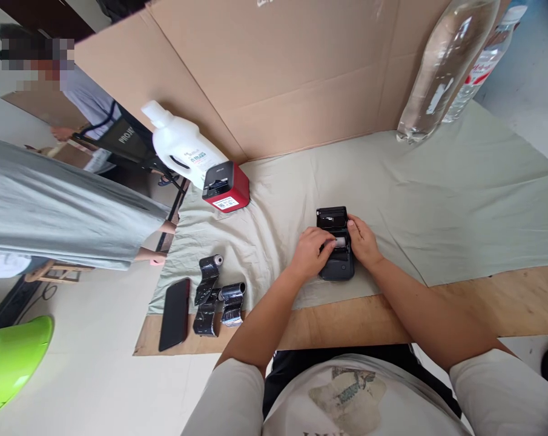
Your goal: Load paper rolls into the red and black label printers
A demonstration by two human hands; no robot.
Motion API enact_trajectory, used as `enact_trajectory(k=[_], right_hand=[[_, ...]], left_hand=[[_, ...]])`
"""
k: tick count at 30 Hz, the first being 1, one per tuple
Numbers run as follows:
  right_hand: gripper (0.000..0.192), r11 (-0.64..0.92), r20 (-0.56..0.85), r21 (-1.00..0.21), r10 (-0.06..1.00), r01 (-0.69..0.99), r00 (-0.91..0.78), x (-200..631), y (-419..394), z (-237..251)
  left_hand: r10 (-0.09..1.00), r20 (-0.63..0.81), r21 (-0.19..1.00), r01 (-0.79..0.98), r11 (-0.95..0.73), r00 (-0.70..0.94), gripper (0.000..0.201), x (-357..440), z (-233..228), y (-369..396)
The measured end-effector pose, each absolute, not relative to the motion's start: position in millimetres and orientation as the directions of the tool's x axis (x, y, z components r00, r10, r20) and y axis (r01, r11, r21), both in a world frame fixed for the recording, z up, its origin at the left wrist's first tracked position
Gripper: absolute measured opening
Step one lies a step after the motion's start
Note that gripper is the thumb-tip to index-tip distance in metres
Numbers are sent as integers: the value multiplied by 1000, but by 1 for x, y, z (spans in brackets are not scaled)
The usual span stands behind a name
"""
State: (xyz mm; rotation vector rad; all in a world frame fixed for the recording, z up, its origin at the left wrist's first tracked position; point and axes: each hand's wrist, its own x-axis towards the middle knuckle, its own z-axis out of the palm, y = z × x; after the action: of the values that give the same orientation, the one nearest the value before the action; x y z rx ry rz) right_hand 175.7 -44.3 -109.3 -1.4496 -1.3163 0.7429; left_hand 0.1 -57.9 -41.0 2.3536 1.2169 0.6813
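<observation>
A small black printer [337, 269] lies on the cloth with its lid [332, 217] raised away from me. In its open compartment sits a pale paper roll [340, 241]. My left hand [310, 251] reaches over the printer's left side, its thumb and fingertips closed at the roll's left end. Along the printer's right edge, my right hand [363, 242] grips the body, thumb near the lid hinge. Left of my forearm lie black ribbon-like rolls, one partly unwound [206, 275] and another [232, 303] beside it.
A black phone [174, 315] lies at the table's left front corner. Behind it stand a red and black box-shaped device [228, 186] and a white detergent bottle [189, 145]. Large clear bottles [446, 66] stand at back right against cardboard [292, 72]. A person in grey [69, 200] stands left.
</observation>
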Motion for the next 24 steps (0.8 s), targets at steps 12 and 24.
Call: enact_trajectory(k=[12, 24], right_hand=[[53, 102, 106, -994, 987, 43, 123, 174, -54, -87], [44, 243, 217, -903, 970, 354, -111, 175, -57, -91]], left_hand=[[764, 440, 305, 721, -622, 472, 26, -8, -68, -106], [728, 495, 321, 678, -661, 475, 17, -8, -68, -106]])
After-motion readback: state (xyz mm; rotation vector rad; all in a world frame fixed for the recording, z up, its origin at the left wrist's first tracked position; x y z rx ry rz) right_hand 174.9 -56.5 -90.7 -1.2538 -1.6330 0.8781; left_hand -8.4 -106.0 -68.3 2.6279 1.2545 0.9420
